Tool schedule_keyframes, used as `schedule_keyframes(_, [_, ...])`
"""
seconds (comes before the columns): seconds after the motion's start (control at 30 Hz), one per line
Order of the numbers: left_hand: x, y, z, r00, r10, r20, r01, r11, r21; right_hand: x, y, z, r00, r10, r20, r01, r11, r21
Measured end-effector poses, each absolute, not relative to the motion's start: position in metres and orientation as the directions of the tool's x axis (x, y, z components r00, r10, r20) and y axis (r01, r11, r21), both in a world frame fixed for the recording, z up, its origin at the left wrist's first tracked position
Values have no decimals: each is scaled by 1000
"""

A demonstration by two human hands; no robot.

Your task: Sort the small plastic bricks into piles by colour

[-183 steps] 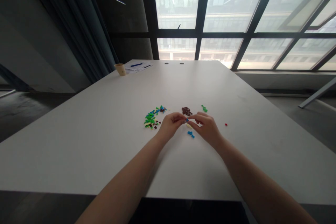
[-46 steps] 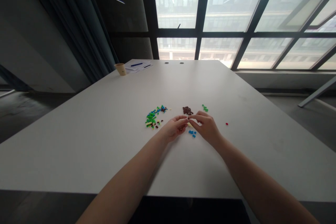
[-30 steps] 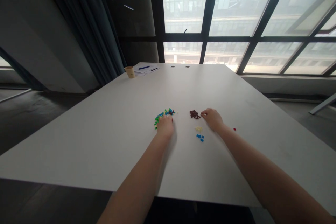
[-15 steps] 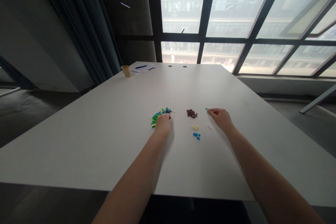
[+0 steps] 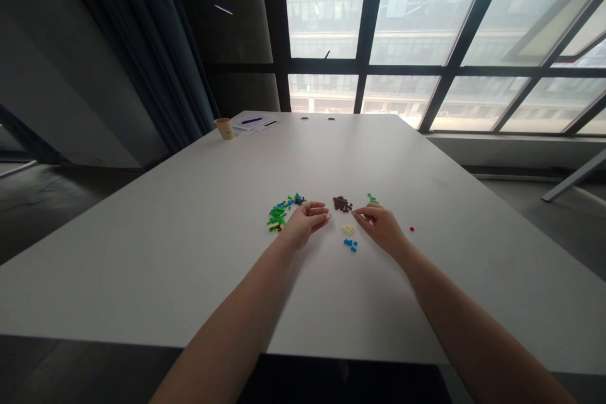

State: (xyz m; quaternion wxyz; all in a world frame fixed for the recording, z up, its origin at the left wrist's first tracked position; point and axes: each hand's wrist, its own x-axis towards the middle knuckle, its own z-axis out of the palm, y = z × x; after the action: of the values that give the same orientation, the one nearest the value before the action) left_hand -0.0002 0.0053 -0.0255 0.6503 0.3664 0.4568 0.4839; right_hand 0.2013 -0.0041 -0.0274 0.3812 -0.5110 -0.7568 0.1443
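Note:
Thumb and fingers of my left hand [image 5: 303, 226] pinch a small cream toy brick [image 5: 327, 216], just right of a mixed pile of green, blue, yellow and brown toy bricks [image 5: 278, 214]. My right hand [image 5: 382, 228] has its fingertips pinched together beside the dark brown bricks [image 5: 341, 204]; whatever they hold is too small to make out. Between and below the hands lie pale yellow bricks [image 5: 348, 228] and several blue bricks [image 5: 350, 243]. Green bricks [image 5: 372, 199] show just beyond my right hand. One red brick [image 5: 411, 228] sits to the right of it.
The white table [image 5: 199, 252] stretches away toward the windows. At its far left stand a paper cup [image 5: 224, 129] and sheets of paper [image 5: 253, 128] with a blue pen [image 5: 252, 120] on them. A dark curtain [image 5: 137, 44] hangs at the left.
My left hand has come away from the mixed pile to the right, a cream brick now in its fingers. My right hand has shifted left from the green bricks, and the red brick shows.

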Motion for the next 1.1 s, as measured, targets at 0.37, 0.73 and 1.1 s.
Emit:
schedule_keyframes(0.37, [21,-4,-32,311,910,-273,-388,384,838,193,-13,-23,-299,807,509,575,578,-579])
schedule_keyframes(0.73, [22,-4,-33,302,925,-231,-397,342,852,194,-11,-25,-325,779,535,582,611,-536])
schedule_keyframes(1.1, [18,2,-33,142,976,-164,-254,196,947,202,-3,-31,-224,872,434,691,456,-560])
